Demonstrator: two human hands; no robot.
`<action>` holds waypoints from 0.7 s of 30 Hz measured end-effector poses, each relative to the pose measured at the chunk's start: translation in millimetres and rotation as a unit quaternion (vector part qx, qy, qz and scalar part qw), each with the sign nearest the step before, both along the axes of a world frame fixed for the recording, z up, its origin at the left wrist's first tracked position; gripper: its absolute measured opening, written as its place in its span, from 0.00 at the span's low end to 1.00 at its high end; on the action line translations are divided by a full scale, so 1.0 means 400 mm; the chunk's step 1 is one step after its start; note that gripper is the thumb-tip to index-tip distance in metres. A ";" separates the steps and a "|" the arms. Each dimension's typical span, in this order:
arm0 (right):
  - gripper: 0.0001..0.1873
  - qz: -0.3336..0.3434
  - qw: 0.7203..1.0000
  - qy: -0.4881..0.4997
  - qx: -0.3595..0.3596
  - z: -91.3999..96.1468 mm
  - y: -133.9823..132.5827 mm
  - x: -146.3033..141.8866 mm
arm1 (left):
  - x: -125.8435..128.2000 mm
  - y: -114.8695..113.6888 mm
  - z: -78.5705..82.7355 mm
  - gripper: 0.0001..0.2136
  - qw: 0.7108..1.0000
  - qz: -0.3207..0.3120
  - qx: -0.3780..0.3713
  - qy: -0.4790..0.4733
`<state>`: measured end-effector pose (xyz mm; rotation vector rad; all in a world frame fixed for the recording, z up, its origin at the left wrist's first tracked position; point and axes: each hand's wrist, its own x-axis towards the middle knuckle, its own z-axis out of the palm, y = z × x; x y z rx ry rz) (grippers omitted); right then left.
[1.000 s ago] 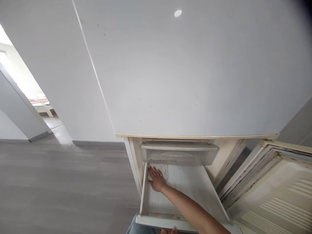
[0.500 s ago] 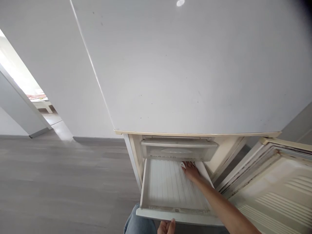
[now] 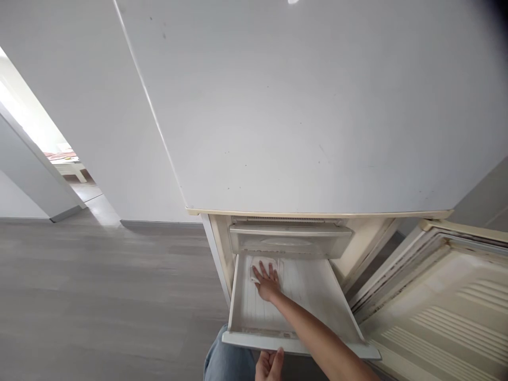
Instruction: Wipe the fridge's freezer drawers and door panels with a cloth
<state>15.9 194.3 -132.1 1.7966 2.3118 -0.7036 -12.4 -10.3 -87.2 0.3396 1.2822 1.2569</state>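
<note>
I look down on a white fridge point(image 3: 309, 106) with its lower door point(image 3: 444, 296) swung open to the right. A ribbed white drawer point(image 3: 317, 296) is pulled out at the bottom. My right hand point(image 3: 266, 280) reaches into it, fingers spread flat on a small white cloth point(image 3: 256, 267) near the drawer's back left. My left hand point(image 3: 270, 364) is at the bottom edge of the view, just under the drawer's front rim point(image 3: 293, 344). Its thumb touches the rim and its fingers curl beneath. A closed compartment flap point(image 3: 289, 241) sits above the drawer.
Grey wood-look floor point(image 3: 99, 296) stretches to the left of the fridge. A white wall point(image 3: 87, 116) stands behind it, with a bright doorway point(image 3: 43, 143) at far left. My jeans-clad knee point(image 3: 226, 362) shows below the drawer.
My right hand has swept from the drawer's back right corner over to the back left, still flat on the cloth. My left hand shows a little more under the front rim.
</note>
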 end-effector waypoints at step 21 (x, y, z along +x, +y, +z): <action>0.32 0.028 0.999 -0.037 -0.026 0.012 -0.067 0.328 | -0.008 -0.001 -0.032 0.27 0.995 -0.043 -0.017 0.085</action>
